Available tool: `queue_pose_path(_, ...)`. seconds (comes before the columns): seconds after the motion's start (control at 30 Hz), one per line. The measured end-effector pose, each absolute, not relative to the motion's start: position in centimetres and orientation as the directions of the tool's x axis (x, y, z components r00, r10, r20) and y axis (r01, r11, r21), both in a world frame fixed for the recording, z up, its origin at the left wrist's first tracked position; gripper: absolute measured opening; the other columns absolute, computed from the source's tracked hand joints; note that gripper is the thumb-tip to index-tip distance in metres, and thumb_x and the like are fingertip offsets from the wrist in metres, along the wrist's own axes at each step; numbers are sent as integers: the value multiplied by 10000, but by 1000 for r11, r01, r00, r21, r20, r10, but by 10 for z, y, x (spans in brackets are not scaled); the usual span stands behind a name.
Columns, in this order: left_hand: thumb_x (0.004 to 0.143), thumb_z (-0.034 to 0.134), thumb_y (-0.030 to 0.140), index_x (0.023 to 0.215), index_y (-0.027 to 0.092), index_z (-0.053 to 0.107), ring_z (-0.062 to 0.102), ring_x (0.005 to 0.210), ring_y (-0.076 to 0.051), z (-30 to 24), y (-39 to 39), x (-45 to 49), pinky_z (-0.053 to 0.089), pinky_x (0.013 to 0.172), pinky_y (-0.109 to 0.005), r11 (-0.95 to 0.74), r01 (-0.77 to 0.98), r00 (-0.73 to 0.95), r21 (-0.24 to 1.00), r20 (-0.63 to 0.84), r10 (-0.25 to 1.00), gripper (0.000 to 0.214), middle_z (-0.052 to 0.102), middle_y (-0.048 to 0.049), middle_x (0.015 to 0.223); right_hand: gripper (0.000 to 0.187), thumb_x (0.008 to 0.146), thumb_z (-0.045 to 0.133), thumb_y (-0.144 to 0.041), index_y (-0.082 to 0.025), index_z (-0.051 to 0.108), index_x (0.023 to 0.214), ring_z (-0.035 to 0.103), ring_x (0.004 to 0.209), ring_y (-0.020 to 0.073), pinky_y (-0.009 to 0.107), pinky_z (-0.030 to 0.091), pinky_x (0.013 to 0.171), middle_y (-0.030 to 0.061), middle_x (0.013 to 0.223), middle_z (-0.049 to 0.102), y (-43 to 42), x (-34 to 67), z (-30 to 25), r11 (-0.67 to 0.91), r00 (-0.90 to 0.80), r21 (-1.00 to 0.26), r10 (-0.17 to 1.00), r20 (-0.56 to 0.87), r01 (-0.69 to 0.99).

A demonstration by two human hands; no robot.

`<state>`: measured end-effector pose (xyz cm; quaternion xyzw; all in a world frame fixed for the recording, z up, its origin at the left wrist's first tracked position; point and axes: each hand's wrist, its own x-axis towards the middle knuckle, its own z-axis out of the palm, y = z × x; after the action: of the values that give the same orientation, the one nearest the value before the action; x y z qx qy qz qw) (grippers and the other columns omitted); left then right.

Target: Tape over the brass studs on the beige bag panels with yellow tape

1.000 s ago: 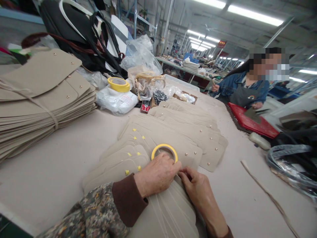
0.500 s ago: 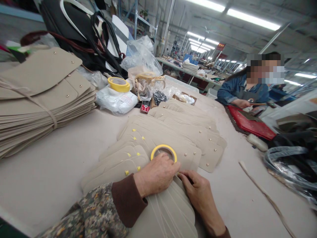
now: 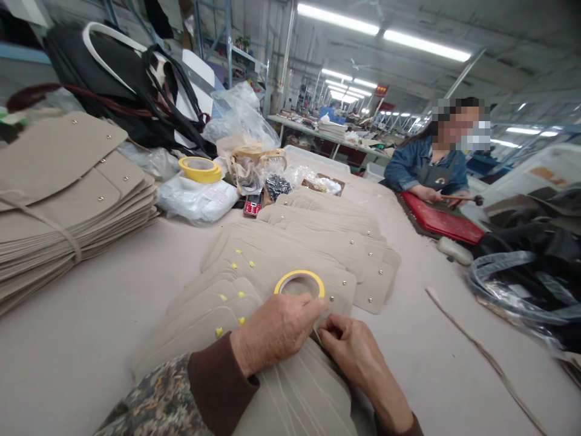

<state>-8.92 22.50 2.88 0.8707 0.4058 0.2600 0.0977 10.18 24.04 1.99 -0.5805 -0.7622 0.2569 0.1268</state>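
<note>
My left hand [image 3: 276, 330] rests knuckles-up on a fan of beige leather-like panels [image 3: 290, 260], its fingers curled against a yellow tape roll [image 3: 299, 283] that lies on the panels. My right hand [image 3: 351, 351] is right beside it, fingers pinched together at the tape's edge; what they pinch is too small to make out. Small yellow tape bits [image 3: 236, 284] dot the nearer panels, and the farther panels carry metal studs.
A tied stack of beige panels [image 3: 68, 200] sits at left. Behind lie black bags [image 3: 131, 91], plastic bags [image 3: 240, 115] and a second yellow tape roll [image 3: 200, 169]. A co-worker [image 3: 431, 169] hammers on a red mat [image 3: 440, 221] at right. A loose strip [image 3: 481, 351] lies nearby.
The camera dropped and shifted slightly. My hands stayed together by the tape roll, the right fingers curling in tighter. The co-worker's hands moved over the red mat.
</note>
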Motion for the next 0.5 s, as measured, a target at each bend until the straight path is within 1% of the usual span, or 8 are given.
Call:
queue_pose_path(0.07,977,362,141,1313,178,403,643,943,-195,27,225,-89,527,814,-305,-663,622,517,417,417,747,341,657,-61,1020,141,769,575,-248,-217,648,652,569,531,153,246,361,521,-32,532,598,240,103,15,179,-261,-590,964,-56,788)
queue_pose_path(0.13,986,363,152,1389,174,315,648,1018,-199,26,225,-88,530,869,-322,-658,608,486,445,447,751,407,654,-92,1133,138,789,586,-272,-207,651,685,553,504,144,242,388,504,-34,529,590,240,106,10,185,-217,-686,975,41,704)
queue_pose_path(0.2,981,379,151,1396,169,289,656,1035,-215,26,224,-88,542,860,-335,-642,618,465,454,447,764,425,645,-113,1184,143,829,588,-297,-194,665,768,587,551,146,240,449,533,-11,622,646,238,109,9,259,-179,-777,965,190,573)
queue_pose_path(0.23,975,391,149,1386,166,292,664,1022,-224,26,224,-88,550,837,-338,-632,629,462,452,437,772,423,648,-118,1183,139,848,591,-300,-188,674,834,615,606,150,242,481,571,9,706,682,238,110,9,327,-174,-794,945,277,513)
queue_pose_path(0.3,966,411,146,1364,164,303,681,978,-237,28,223,-87,561,789,-342,-618,648,470,445,404,785,413,662,-118,1150,146,868,603,-263,-189,673,973,647,710,152,243,515,645,39,860,714,237,109,12,484,-207,-754,874,440,444)
queue_pose_path(0.37,958,420,137,1351,161,305,692,933,-243,29,223,-87,564,753,-343,-607,658,483,446,368,795,410,680,-107,1093,172,874,600,-193,-197,658,1037,648,747,143,239,521,686,43,909,711,238,106,16,612,-271,-659,788,553,437)
queue_pose_path(0.43,957,416,133,1339,164,311,695,909,-244,30,225,-87,563,734,-343,-598,661,495,453,336,801,397,687,-92,1043,163,885,580,-148,-201,651,1021,645,755,137,237,522,707,39,891,701,240,104,19,678,-336,-581,731,593,450)
queue_pose_path(0.5,959,411,135,1329,165,321,693,911,-240,29,227,-87,559,736,-341,-591,667,500,454,316,806,382,685,-88,1042,138,901,547,-131,-203,648,960,653,781,141,242,525,741,39,868,697,240,104,20,710,-393,-535,702,594,459)
